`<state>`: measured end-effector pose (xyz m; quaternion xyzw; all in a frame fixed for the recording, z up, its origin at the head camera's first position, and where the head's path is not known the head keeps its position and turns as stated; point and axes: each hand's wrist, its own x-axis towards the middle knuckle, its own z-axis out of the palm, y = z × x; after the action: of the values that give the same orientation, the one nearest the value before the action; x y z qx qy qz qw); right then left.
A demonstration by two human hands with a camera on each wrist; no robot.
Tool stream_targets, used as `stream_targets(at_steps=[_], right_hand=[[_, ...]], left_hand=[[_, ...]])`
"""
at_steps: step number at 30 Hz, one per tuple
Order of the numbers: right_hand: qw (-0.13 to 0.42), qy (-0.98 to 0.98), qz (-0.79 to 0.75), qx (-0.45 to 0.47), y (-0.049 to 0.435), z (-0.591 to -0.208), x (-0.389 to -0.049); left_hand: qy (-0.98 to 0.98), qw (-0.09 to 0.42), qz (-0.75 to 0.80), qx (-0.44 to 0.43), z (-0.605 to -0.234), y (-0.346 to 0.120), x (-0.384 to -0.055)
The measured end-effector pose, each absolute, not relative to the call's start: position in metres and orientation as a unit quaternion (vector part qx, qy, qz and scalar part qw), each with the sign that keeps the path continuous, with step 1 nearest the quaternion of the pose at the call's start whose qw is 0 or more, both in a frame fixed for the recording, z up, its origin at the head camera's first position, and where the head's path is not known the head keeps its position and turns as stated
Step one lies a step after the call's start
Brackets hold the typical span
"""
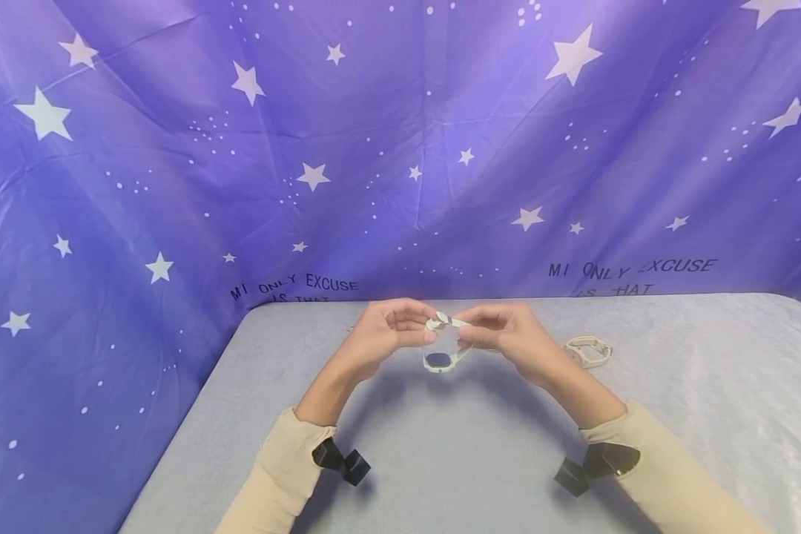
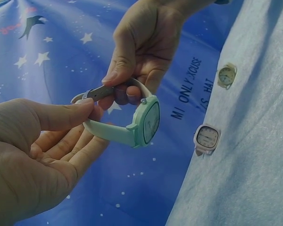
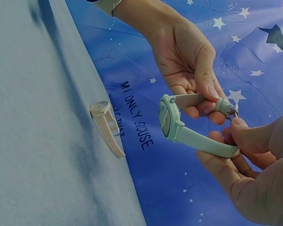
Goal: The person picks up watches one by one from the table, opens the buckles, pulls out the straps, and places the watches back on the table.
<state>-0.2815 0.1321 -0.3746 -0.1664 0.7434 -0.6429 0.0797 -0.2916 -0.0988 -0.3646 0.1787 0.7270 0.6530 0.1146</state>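
Note:
Both hands hold up one mint-green wristwatch over the table, its squarish face lowest in the head view. The strap bends round into a loop, and its ends meet at a metal buckle between the two hands. My left hand pinches the strap beside the buckle with thumb and fingers. From the other side, my right hand pinches the strap's other part, thumb on top. Fingers hide some of the strap.
A beige watch lies on the grey cloth-covered table, right of the right forearm. The left wrist view also has a pinkish watch near the table's edge. A cream-strapped watch lies by the edge in the right wrist view. Purple starry cloth hangs behind.

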Motion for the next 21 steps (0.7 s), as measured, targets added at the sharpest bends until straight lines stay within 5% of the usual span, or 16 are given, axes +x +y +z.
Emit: stream_targets(at_steps=[13, 21], right_hand=[[0.058, 0.752, -0.643, -0.129, 0.141, -0.368, -0.283], [0.063, 0.748, -0.647, -0.134, 0.135, -0.367, -0.28]], left_hand=[[0.723, 0.048, 0.668, 0.17, -0.355, -0.111, -0.291], [0.712, 0.049, 0.678, 0.176, -0.353, -0.105, -0.287]])
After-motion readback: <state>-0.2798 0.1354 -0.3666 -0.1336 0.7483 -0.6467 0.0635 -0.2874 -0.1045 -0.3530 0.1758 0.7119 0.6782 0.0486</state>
